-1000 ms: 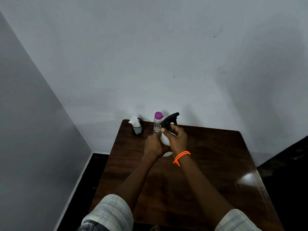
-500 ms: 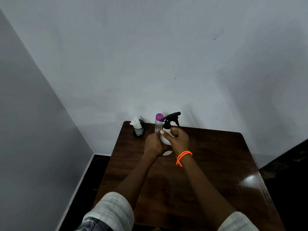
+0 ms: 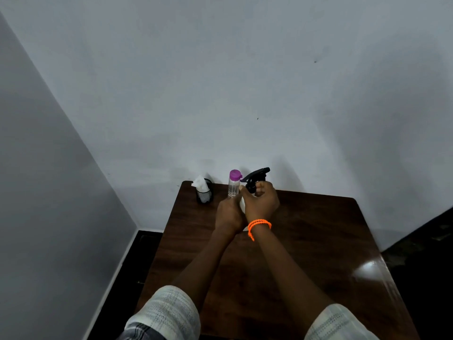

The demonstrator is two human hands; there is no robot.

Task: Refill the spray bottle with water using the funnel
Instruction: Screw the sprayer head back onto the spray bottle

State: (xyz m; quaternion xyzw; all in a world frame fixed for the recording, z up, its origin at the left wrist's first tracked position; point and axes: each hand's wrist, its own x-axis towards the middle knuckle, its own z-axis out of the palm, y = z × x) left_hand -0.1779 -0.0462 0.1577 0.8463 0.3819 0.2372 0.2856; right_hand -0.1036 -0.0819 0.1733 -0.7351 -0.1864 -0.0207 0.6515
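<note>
A white spray bottle [image 3: 242, 203] stands at the far middle of the brown table [image 3: 318, 236], mostly hidden behind my hands. Its black trigger head [image 3: 256, 177] sticks up above them, nozzle pointing right. My left hand [image 3: 229, 214] grips the bottle's body from the left. My right hand [image 3: 261, 201], with an orange band at the wrist, curls its fingers round the collar under the trigger head. A clear water bottle with a purple cap [image 3: 234, 182] stands just behind my left hand. No funnel shows.
A black mesh cup [image 3: 204, 193] with white tissue in it stands at the table's far left corner. The table sits against a pale wall. Dark floor lies on both sides of the table.
My right hand has turned on the collar of the trigger head, and the fingers have shifted round it. The left hand stays on the bottle body. The view has drifted slightly.
</note>
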